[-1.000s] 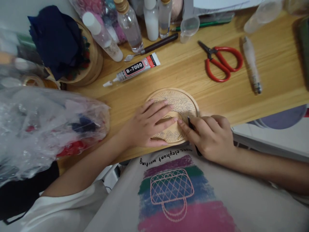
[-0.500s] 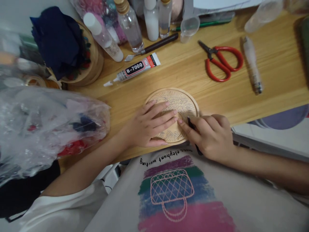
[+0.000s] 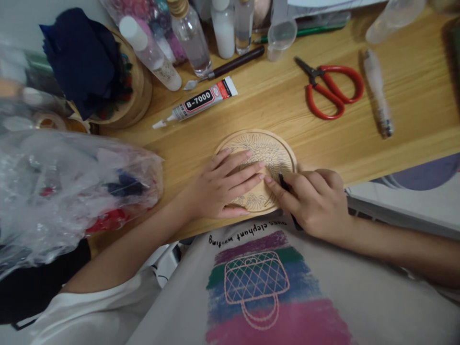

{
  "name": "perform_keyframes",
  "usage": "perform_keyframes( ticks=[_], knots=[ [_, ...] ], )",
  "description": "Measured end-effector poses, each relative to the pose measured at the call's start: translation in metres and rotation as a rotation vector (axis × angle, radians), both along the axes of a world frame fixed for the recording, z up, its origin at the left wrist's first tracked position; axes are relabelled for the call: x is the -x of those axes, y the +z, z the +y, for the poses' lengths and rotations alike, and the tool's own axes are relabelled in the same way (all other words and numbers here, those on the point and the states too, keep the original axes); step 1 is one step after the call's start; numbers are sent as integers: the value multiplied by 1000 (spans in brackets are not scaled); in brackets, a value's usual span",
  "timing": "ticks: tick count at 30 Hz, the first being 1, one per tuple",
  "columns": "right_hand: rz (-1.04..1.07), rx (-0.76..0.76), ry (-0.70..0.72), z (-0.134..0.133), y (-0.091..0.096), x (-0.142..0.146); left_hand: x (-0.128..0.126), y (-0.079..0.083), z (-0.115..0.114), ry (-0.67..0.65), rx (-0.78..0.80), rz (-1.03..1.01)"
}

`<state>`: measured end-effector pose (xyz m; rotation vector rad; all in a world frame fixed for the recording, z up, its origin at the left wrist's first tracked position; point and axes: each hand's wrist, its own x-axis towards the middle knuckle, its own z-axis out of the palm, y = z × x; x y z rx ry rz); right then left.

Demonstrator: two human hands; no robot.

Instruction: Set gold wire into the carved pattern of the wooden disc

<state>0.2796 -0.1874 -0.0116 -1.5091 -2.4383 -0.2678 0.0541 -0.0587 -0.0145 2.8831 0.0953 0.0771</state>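
A round wooden disc (image 3: 268, 143) with a raised rim and fine dark line drawing lies near the table's front edge. Flat across its left half rests my left hand (image 3: 230, 184), fingers stretched toward the right. My right hand (image 3: 314, 201) is curled at the disc's right side, closed round a slim black-handled tool (image 3: 296, 223). Its index finger points onto the disc, close to my left fingertips. The tool's working end is hidden, so its exact kind does not show.
Behind the disc lie a glue tube (image 3: 201, 103), a dark-handled palette knife (image 3: 237, 63) and red-handled scissors (image 3: 328, 91). A pen (image 3: 378, 93) lies at right. Bottles (image 3: 190, 38) line the back. A clear plastic bag (image 3: 72, 191) and a round wooden box (image 3: 140, 96) stand left.
Both hands keep practically the same place on the disc. The view has shifted very slightly, moving the background items a little.
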Motion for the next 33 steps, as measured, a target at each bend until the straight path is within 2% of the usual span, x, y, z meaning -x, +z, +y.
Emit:
perform_keyframes(
  ticks=[33],
  knots=[
    [7, -12, -1, 1, 1, 1, 0, 0, 0, 3, -6, -32]
  ],
)
